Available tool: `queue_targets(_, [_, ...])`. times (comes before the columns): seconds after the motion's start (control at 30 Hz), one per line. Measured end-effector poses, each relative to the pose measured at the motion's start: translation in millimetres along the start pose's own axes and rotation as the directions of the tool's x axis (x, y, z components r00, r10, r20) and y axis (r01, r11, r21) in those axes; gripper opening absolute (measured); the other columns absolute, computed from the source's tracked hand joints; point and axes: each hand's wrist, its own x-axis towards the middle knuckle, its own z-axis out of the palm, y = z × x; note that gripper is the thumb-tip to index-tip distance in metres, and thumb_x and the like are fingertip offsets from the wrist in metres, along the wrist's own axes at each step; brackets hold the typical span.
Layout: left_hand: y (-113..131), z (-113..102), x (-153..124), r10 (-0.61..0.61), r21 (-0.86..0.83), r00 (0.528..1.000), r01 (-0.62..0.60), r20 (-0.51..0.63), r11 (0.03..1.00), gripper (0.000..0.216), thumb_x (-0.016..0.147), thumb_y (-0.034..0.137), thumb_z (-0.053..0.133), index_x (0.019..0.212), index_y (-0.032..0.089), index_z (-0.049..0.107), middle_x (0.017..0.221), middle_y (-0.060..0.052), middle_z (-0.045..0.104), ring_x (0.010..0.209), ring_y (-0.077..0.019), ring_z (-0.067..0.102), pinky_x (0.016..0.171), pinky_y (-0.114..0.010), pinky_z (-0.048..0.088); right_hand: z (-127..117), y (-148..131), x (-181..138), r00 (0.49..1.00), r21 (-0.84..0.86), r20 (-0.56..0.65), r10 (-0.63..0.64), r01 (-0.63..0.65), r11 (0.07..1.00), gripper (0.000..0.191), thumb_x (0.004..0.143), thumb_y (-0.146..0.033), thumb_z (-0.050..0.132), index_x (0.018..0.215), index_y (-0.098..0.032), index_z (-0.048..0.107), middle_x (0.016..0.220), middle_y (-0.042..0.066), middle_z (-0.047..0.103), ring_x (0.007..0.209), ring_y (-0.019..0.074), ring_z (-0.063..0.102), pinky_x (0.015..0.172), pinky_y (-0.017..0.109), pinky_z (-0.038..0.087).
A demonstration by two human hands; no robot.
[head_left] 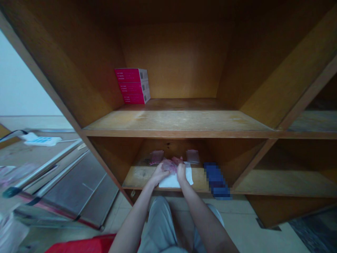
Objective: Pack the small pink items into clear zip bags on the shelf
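My left hand (160,173) and my right hand (181,170) meet over the lower shelf, fingers closed on a crinkled, see-through pinkish plastic bag (170,165) between them. What the bag contains, if anything, is too small to make out. Under the hands lies a white sheet of paper (168,182), partly covered by them. Behind my left hand is a pile of small clear plastic bags with pink edges (157,156). A similar pale pile of clear bags (192,156) lies behind my right hand.
Three stacked pink boxes (131,86) stand at the upper shelf's left. A blurred-out blue object (217,181) overhangs the lower shelf's front edge at right. A metal-framed folded piece (79,189) and a white power strip (43,140) are at left. Something red (81,244) is below.
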Motion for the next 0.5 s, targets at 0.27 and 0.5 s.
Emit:
queue_targets(0.27, [5,-1,-6,-0.006,-0.033,0.998,0.004,-0.065,0.999,0.055,0.053,0.027,0.074,0.102,0.015,0.053,0.104,-0.011,0.060,0.098,-0.0220,0.054,0.089,-0.035,0.038,0,-9,-1,0.999,0.071,-0.031,-0.037,0.039,0.997,0.040,0.078,-0.043,0.033,0.072,-0.017,0.063,0.080,0.010,0.068,0.077,0.0196,0.063,0.076,0.034,0.047])
queue_targets(0.5, [2,-1,-11,-0.004,-0.094,0.990,-0.009,-0.138,0.996,0.053,0.056,0.024,0.072,0.104,0.016,0.051,0.109,-0.012,0.058,0.098,-0.0212,0.055,0.087,-0.034,0.040,0,-12,0,0.991,0.084,-0.058,-0.120,0.125,0.989,0.037,0.074,-0.039,0.031,0.073,-0.017,0.061,0.079,0.009,0.068,0.076,0.0185,0.062,0.078,0.035,0.045])
